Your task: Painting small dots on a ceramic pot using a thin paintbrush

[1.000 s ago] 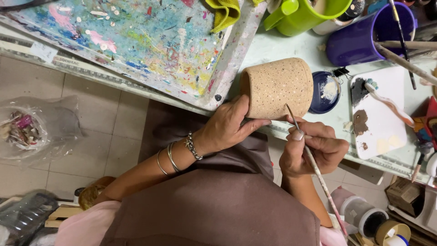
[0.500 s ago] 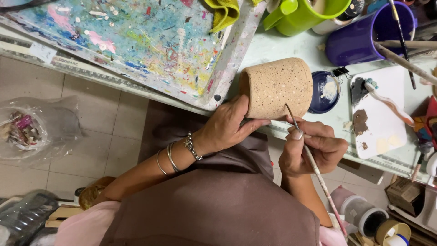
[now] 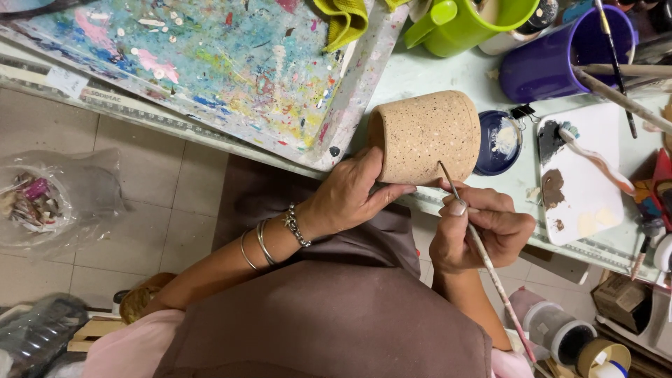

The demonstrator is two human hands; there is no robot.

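Painting a speckled tan ceramic cup [image 3: 425,136] at the bench [image 3: 448,73] edge.
Left hand [image 3: 350,196] clasping the cup's side (lying tilted); right hand [image 3: 479,227] pinching a thin paintbrush [image 3: 483,259], tip touching the cup.

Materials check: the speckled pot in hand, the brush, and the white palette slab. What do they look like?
Speckled pot, held by the left hand: looks like unglazed clay, matte tan with dark and pale flecks, no shine. Brush in the right hand: thin pale handle, likely wood, paint-stained; the tip is too small to tell. White palette: smooth flat slab, maybe plastic or glazed tile, with brown smears.
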